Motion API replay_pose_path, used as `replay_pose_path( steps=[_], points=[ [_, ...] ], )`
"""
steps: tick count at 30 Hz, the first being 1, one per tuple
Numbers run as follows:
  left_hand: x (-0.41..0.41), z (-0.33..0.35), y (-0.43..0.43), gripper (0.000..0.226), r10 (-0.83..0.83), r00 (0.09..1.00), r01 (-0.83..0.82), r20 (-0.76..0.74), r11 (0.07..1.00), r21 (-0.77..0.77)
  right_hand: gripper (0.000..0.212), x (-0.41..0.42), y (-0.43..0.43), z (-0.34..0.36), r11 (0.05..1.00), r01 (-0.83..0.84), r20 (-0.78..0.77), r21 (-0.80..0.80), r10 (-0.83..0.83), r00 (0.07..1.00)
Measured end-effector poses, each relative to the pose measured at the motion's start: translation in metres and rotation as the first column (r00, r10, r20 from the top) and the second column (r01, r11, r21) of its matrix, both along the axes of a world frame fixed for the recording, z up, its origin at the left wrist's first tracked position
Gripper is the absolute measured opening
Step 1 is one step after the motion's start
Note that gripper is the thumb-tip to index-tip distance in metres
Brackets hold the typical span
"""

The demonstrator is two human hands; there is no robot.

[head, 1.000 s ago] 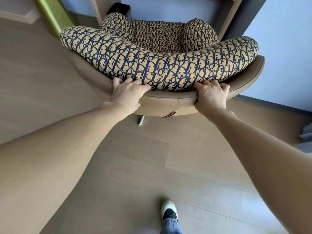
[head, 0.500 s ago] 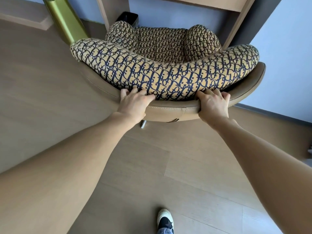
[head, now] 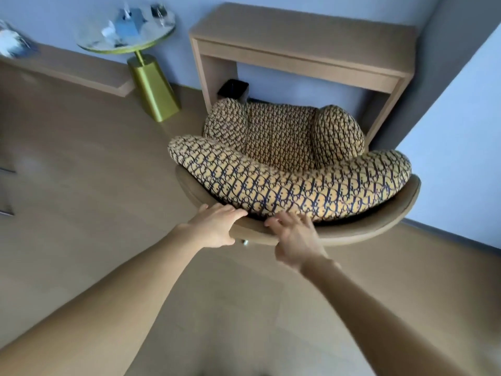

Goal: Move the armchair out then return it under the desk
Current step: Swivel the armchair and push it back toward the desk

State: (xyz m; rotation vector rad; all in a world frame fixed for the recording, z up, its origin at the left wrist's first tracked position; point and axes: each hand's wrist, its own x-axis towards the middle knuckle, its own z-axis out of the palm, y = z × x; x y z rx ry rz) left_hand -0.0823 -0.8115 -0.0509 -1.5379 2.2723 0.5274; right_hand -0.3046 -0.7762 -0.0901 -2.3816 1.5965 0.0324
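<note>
Your right hand has just sprung open off the armchair, fingers spread, while your left hand still clasps its tan back rim, the seat nosing under the desk (return likely nearly done).

The armchair now sits farther from the person, its front at the desk opening; the right hand has let go of the back rim, fingers spread; the left hand has slid rightward along the rim; the shoe has left the view.
</note>
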Motion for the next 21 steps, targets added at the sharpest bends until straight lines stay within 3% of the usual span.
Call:
replay_pose_path(
  steps=[3, 9, 12, 16, 21],
  points=[
    [0.044, 0.017, -0.011, 0.074, 0.072, 0.996, -0.071, 0.043, 0.997, -0.017, 0.064, 0.063, -0.009, 0.009, 0.998, -0.046, 0.011, -0.052, 0.046, 0.999],
    [0.131, 0.019, -0.059, 0.077, 0.214, 0.977, -0.214, -0.011, 0.972, -0.097, 0.07, 0.129, -0.066, 0.009, 0.999, 0.035, -0.014, 0.022, -0.035, 0.999],
    [0.168, 0.005, -0.101, 0.082, 0.301, 0.94, -0.318, -0.157, 0.943, -0.097, 0.072, 0.159, -0.103, 0.01, 0.993, 0.098, -0.045, 0.072, -0.095, 0.994],
    [0.2, -0.019, -0.157, 0.09, 0.407, 0.816, -0.445, -0.412, 0.896, 0.004, 0.068, 0.201, -0.138, 0.008, 0.975, 0.192, -0.05, 0.114, -0.188, 0.981],
    [0.229, -0.039, -0.214, 0.094, 0.366, 0.783, -0.383, -0.503, 0.921, 0.073, 0.064, 0.244, -0.185, 0.003, 0.95, 0.291, -0.044, 0.11, -0.288, 0.957]
  ],
)
